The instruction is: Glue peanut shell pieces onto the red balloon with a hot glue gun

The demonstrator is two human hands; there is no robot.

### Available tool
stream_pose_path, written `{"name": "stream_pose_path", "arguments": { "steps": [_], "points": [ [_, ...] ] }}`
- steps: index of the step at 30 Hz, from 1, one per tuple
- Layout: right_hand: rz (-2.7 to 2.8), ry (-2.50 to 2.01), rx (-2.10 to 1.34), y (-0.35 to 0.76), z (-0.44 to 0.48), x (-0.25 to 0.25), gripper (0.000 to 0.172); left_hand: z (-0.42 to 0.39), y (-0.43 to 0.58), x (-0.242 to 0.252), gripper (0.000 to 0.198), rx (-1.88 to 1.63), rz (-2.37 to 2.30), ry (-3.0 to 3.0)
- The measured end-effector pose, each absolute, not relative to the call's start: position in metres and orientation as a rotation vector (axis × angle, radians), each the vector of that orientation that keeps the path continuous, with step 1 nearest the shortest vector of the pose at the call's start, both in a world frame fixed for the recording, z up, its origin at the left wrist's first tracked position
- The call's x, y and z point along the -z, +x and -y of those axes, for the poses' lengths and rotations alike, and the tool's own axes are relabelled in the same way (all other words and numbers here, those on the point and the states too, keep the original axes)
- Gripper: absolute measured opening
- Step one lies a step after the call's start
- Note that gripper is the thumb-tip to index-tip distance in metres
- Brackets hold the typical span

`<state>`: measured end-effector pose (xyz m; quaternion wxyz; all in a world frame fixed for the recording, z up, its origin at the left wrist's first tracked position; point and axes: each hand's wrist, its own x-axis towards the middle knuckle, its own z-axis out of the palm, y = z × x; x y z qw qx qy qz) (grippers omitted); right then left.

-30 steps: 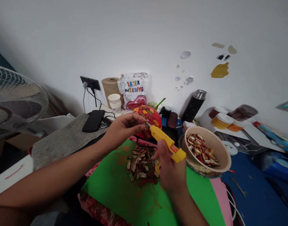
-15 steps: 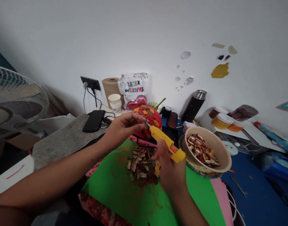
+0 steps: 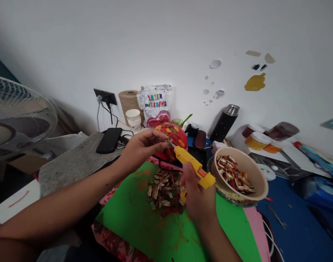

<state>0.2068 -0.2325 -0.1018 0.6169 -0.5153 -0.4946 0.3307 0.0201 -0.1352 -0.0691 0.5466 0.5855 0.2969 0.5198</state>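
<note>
My right hand [image 3: 197,196] is wrapped round a yellow glue gun [image 3: 192,162], its nozzle pointing up and left. Close by the nozzle, my left hand [image 3: 143,147] pinches a small shell piece [image 3: 168,142] between thumb and fingertips; the fingers partly cover it. Just behind both hands is a red rounded object [image 3: 183,136] with orange and brown pieces on its surface. Beneath, a heap of peanut shells [image 3: 162,191] lies on a green sheet [image 3: 128,218] that has brown smears.
At the right, a beige bowl [image 3: 260,178] of coloured shells rests on a woven base. Behind stand a black thermos [image 3: 225,123], paper cups [image 3: 133,118], a twine spool [image 3: 127,98] and a balloon bag [image 3: 155,100]. A phone [image 3: 109,141] and a fan [image 3: 21,112] are at the left.
Almost nothing differs. The whole view has shifted very slightly, and both hands keep the same pose, with the glue gun's tip still close to the left fingertips.
</note>
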Motion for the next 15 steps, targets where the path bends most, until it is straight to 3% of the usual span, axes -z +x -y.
{"name": "stream_pose_path", "arguments": {
  "steps": [15],
  "points": [
    [1.137, -1.169, -0.739, 0.2078, 0.2302, 0.1043, 0.068, 0.135, 0.0204, 0.0687, 0.028, -1.299, -0.703, 1.357]
  ]
}}
